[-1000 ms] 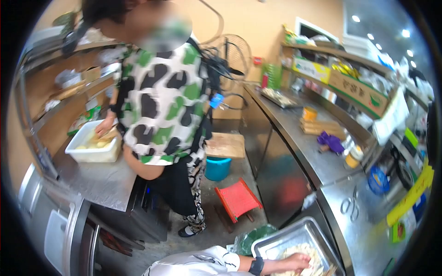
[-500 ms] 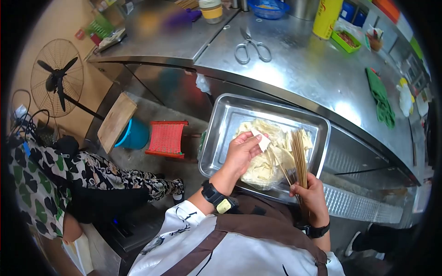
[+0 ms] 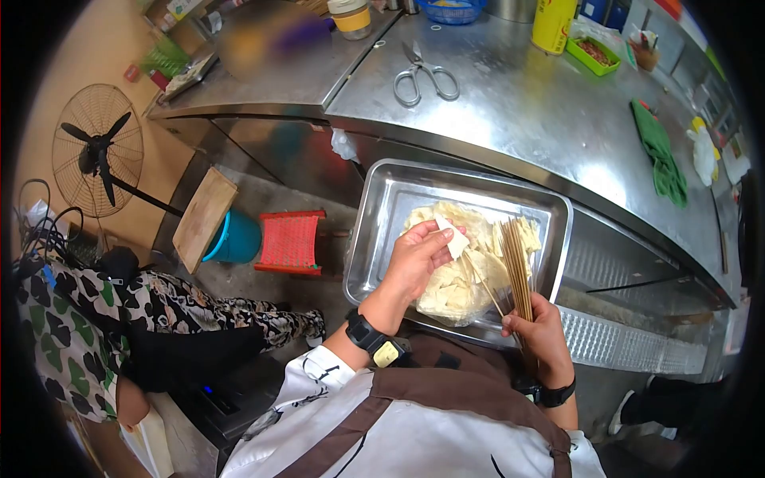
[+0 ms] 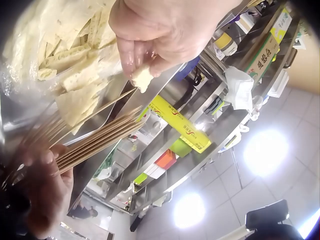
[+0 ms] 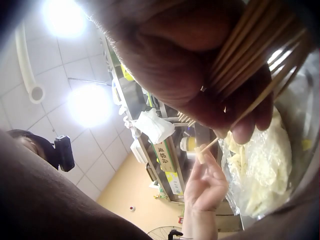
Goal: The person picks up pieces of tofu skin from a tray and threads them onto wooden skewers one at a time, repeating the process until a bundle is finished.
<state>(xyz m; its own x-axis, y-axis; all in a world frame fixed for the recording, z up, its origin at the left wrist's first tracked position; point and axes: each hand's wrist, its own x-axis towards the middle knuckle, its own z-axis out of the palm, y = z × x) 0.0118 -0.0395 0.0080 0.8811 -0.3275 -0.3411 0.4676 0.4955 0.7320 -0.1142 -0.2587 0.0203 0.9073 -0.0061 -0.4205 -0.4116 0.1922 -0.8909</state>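
Observation:
Thumb and fingers of my left hand (image 3: 414, 261) pinch a thin pale slice of food (image 3: 453, 238), its kind not plain. My right hand (image 3: 545, 336) grips a bundle of thin wooden skewers (image 3: 518, 267). One single skewer (image 3: 483, 280) stands out from the bundle, its tip right at the slice in the left wrist view. Below both hands, a heap of similar pale slices (image 3: 454, 296) sits in clear plastic in a metal tray (image 3: 368, 231). In the right wrist view the slice (image 5: 201, 154) meets the skewer's end.
A steel counter (image 3: 494, 119) beyond the tray bears scissors (image 3: 425, 76), a yellow can (image 3: 553, 28), a green food tray (image 3: 593, 54) and a green cloth (image 3: 660, 151). A red stool (image 3: 288, 241), a blue bucket (image 3: 237, 237) and another person (image 3: 72, 334) are at left.
The head view has swung from the other person down to the tray. My left hand was in the heap; now it holds a slice at the skewer's tip. Over the last half second little has moved.

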